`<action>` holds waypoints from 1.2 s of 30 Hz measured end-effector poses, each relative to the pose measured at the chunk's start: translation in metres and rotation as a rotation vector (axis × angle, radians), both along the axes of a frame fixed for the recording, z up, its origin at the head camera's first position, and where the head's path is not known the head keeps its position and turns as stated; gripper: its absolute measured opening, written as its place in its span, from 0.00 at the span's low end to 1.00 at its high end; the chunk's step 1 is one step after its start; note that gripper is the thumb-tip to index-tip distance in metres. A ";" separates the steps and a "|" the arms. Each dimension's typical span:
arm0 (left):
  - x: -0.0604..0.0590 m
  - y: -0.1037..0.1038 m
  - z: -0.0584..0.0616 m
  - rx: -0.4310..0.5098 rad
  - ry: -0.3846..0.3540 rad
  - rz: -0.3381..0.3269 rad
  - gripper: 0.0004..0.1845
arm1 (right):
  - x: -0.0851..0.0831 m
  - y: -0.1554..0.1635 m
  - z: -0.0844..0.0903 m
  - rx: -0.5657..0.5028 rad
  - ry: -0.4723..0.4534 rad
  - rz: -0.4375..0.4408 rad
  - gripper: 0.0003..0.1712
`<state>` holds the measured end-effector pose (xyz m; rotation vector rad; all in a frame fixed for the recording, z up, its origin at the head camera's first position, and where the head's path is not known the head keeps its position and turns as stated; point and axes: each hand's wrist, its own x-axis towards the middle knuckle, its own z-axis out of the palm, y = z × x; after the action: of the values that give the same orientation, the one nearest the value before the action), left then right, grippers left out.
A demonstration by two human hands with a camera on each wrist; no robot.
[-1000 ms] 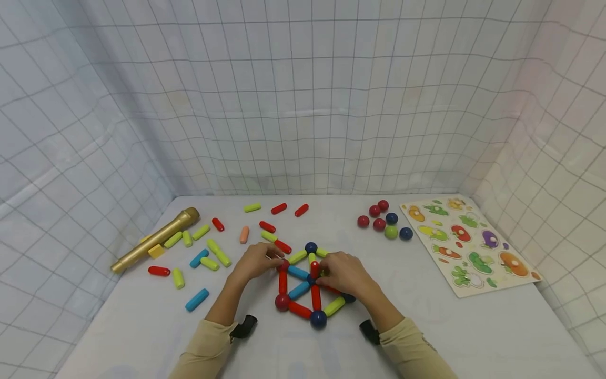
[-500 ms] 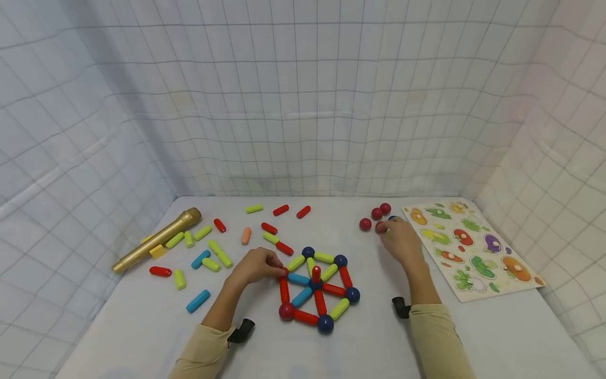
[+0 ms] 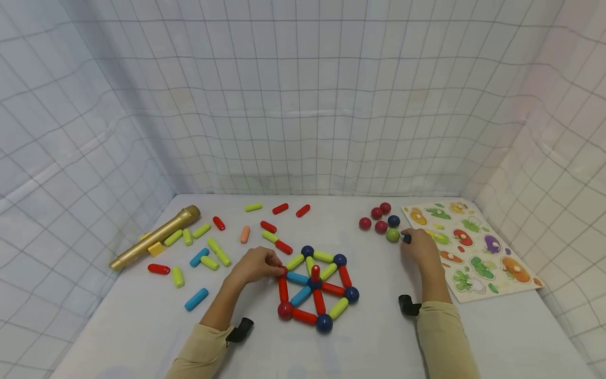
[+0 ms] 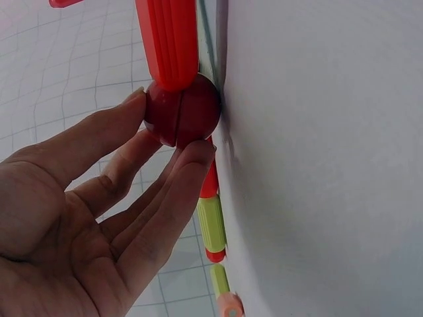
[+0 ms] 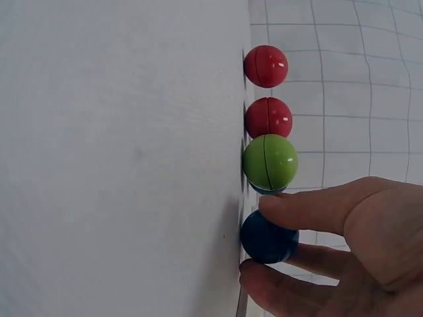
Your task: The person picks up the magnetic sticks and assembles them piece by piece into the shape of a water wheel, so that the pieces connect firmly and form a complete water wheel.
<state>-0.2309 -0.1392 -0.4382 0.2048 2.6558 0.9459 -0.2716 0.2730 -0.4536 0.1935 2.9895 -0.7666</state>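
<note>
On my feed: gold toy microphone (image 3: 153, 238) far left with a yellow block (image 3: 154, 249) beside it; vegetable peg puzzle (image 3: 468, 247) at right; white table (image 3: 142, 326); gridded cloth backdrop (image 3: 303, 105) behind.

Right hand (image 3: 420, 248) covers most of the dark blue ball (image 5: 268, 238) from overhead; behind the green ball (image 5: 269, 162), another blue ball (image 5: 264, 190) barely peeks out.

My head camera looks forward and down over the whole table (image 3: 142, 316). Each wrist camera sits close, rolled sideways along the tabletop: the left shares the red ball (image 4: 182, 109), the right the dark blue ball (image 5: 268, 239).
</note>
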 end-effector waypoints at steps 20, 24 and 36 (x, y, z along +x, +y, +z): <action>0.001 0.000 0.001 0.010 -0.001 0.009 0.08 | 0.062 -0.113 0.072 -0.234 0.332 0.390 0.23; 0.001 0.000 0.000 0.019 -0.006 0.007 0.08 | 0.074 -0.140 0.069 -0.265 0.288 0.577 0.22; 0.002 -0.001 0.001 -0.008 -0.004 0.014 0.08 | 0.081 -0.163 0.061 -0.213 0.238 0.681 0.21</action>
<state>-0.2293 -0.1397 -0.4370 0.1819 2.6600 0.9396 -0.1904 0.1096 -0.3931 -0.9255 2.8190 -1.0373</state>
